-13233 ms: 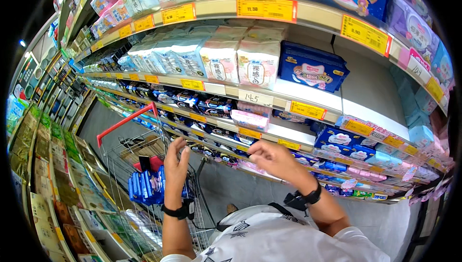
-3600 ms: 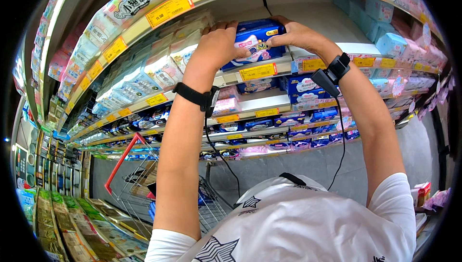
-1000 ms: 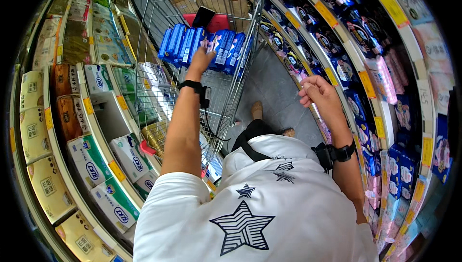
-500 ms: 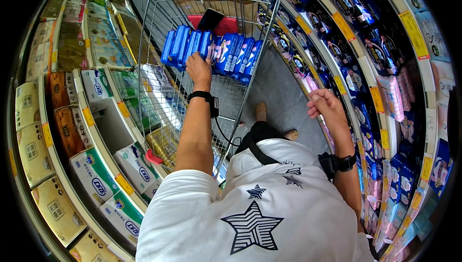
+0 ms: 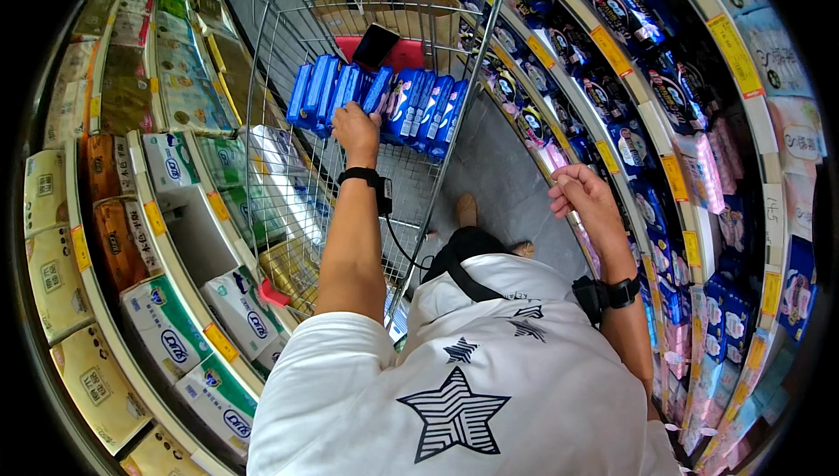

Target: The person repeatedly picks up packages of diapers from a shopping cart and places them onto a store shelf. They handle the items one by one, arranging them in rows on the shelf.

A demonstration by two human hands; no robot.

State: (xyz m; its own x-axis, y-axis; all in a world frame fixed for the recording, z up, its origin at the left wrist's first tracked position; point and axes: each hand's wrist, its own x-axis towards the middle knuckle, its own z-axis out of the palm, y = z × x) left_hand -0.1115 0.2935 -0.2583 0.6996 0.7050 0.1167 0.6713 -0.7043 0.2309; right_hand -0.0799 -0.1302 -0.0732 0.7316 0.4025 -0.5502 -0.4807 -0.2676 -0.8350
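A row of several blue sanitary pad packs [image 5: 316, 91] stands on edge in the upper part of a wire shopping cart [image 5: 404, 224]. My left hand [image 5: 357, 133] reaches into the cart, its fingers bent over the near end of one pack [image 5: 377, 90] around the middle of the row. That pack leans to the right; my fingertips are partly hidden against it. Away from the cart, my right hand [image 5: 587, 203] hangs in the air beside the right-hand shelves, palm up. Its fingers are loosely curled and apart, and I see nothing in them.
Behind the row, a dark phone [image 5: 376, 45] lies on the red seat flap [image 5: 409, 55], with a brown paper bag [image 5: 441, 17] beyond. Shelves of tissue packs [image 5: 168, 323] line the left. Blue and pink packs fill the right shelves [image 5: 651, 144]. Grey tiles [image 5: 507, 157] show between.
The view has shifted slightly, and cart and shelves sit a little further left. The pack at my left hand now leans more. My right hand stays beside the shelves.
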